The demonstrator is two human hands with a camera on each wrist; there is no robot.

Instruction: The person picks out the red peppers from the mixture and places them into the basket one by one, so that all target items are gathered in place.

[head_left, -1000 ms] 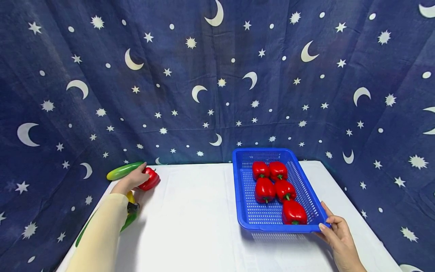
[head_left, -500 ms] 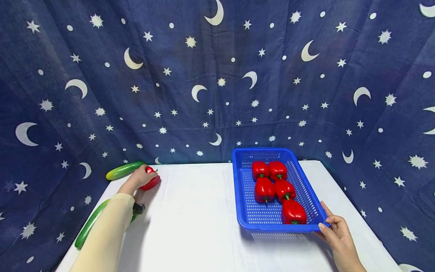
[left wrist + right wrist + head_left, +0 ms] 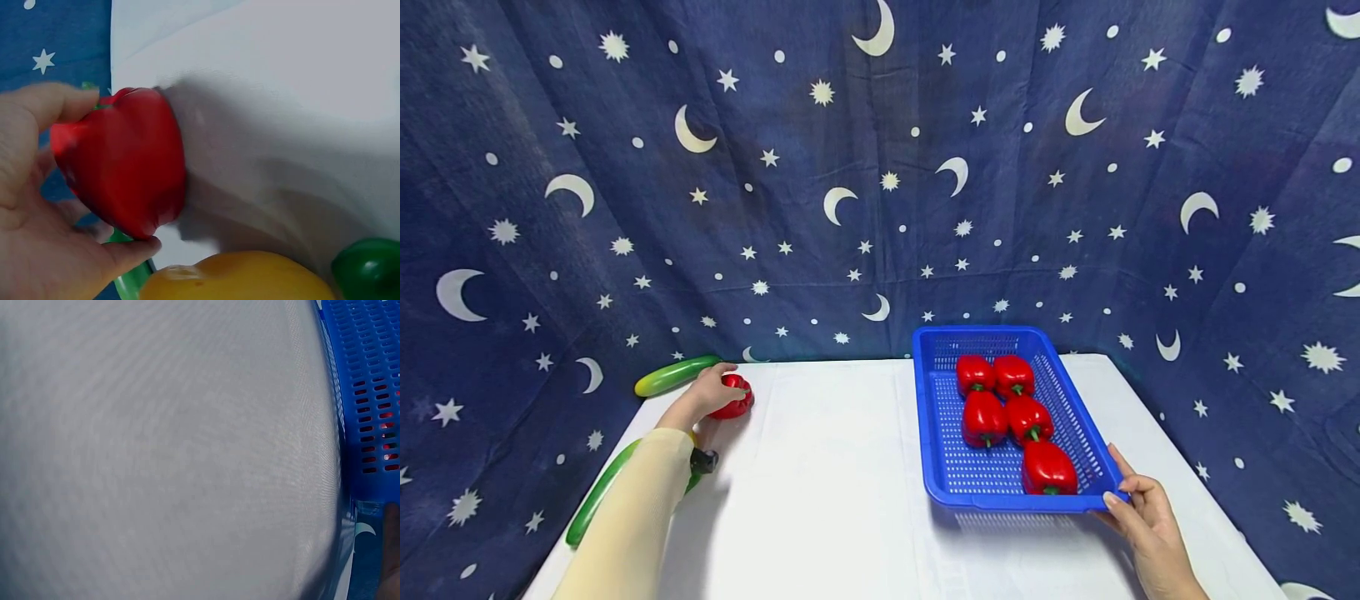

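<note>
At the far left of the table in the head view, my left hand [image 3: 706, 393] grips a red bell pepper [image 3: 737, 407]. In the left wrist view, the thumb presses one end of this pepper [image 3: 128, 162] and a finger lies over the stem end; the other fingers are partly hidden behind it. On the right side, my right hand [image 3: 1153, 533] holds the near right corner of a blue plastic basket [image 3: 928, 450], thumb on the rim. Several red bell peppers [image 3: 985, 419] lie in the basket. The right wrist view catches the basket's slotted wall [image 3: 365, 487].
Behind the left hand lies a green cucumber with a yellow end [image 3: 673, 377]. Another long green vegetable [image 3: 597, 500] is partly under the left sleeve [image 3: 632, 517]. A yellow vegetable [image 3: 244, 278] and a green one [image 3: 369, 270] lie close to the left hand. A starry cloth [image 3: 820, 275] hangs behind.
My left hand has moved slightly right and over the red pepper, which has turned a little in its grip. The left sleeve shifted right, uncovering more of the long green vegetable. The right hand stays put.
</note>
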